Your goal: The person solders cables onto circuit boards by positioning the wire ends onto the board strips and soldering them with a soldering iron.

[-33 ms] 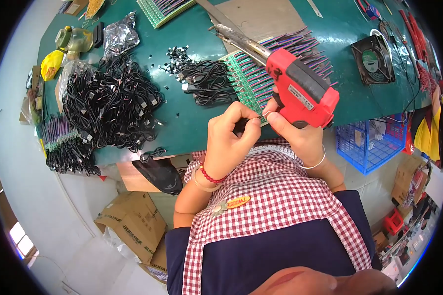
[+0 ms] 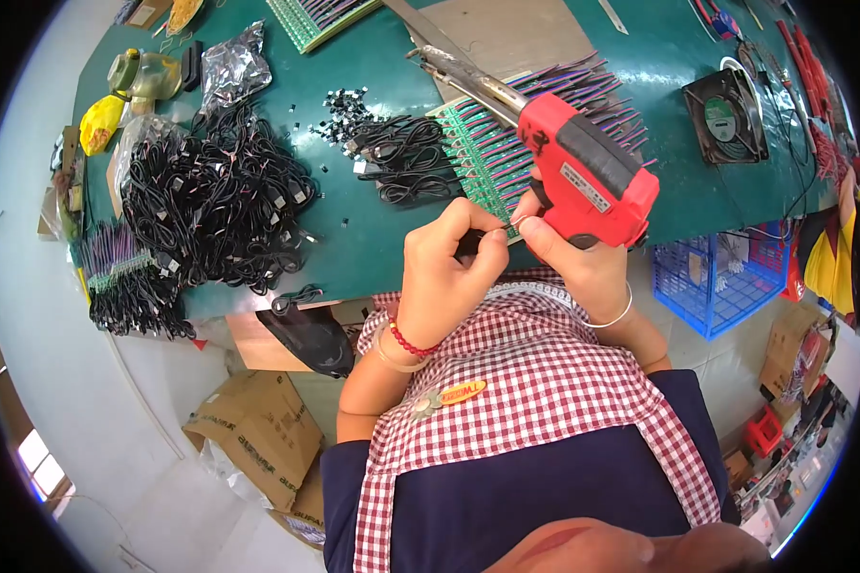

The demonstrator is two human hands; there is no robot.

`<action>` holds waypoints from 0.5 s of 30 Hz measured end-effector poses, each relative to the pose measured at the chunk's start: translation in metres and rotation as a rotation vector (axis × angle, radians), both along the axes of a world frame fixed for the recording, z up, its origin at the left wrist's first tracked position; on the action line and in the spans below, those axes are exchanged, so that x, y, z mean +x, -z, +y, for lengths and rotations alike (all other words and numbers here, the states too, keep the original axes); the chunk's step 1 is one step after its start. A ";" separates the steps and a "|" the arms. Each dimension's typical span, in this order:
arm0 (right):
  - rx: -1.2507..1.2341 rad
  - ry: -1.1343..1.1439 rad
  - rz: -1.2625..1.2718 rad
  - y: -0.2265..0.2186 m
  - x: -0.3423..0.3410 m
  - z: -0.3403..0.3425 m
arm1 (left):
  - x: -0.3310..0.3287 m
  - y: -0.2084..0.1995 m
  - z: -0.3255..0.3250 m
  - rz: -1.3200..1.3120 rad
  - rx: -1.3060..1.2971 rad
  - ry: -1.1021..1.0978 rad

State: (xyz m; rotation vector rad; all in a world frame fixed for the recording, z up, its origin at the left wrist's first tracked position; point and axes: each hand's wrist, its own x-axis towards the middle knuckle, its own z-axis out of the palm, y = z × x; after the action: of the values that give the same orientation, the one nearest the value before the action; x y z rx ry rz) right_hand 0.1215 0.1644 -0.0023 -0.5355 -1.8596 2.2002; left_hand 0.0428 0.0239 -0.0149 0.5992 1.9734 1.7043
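Note:
Above the table's near edge, my left hand (image 2: pixel 446 253) is closed, its thumb and forefinger pinching the end of a thin cable. My right hand (image 2: pixel 588 272) has its fingers round the handle of a red soldering gun (image 2: pixel 597 177), whose metal barrel (image 2: pixel 473 76) points up and left. The right thumb and forefinger meet close to the left fingertips; what lies between them is too small to tell. Just beyond both hands is a row of green circuit boards (image 2: pixel 470 158) with many coloured wires (image 2: pixel 583 100). Beside them, at left, lies a bundle of black cables (image 2: pixel 406 158).
A large heap of black cables (image 2: pixel 215 205) covers the table's left side. Small black and white connectors (image 2: pixel 344 113) are scattered behind the bundle. A small fan (image 2: pixel 724 116) stands at right, above a blue crate (image 2: pixel 712 286). Cardboard boxes (image 2: pixel 258 435) sit below left.

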 end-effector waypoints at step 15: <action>0.225 0.006 0.018 0.008 0.001 0.000 | -0.009 -0.011 -0.004 0.376 -0.165 0.126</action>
State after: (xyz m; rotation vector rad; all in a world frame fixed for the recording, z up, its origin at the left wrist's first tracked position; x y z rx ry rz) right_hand 0.1221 0.1647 -0.0103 -0.4752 -2.0577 1.9499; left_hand 0.0338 0.0196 -0.0041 1.0197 2.2465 1.4141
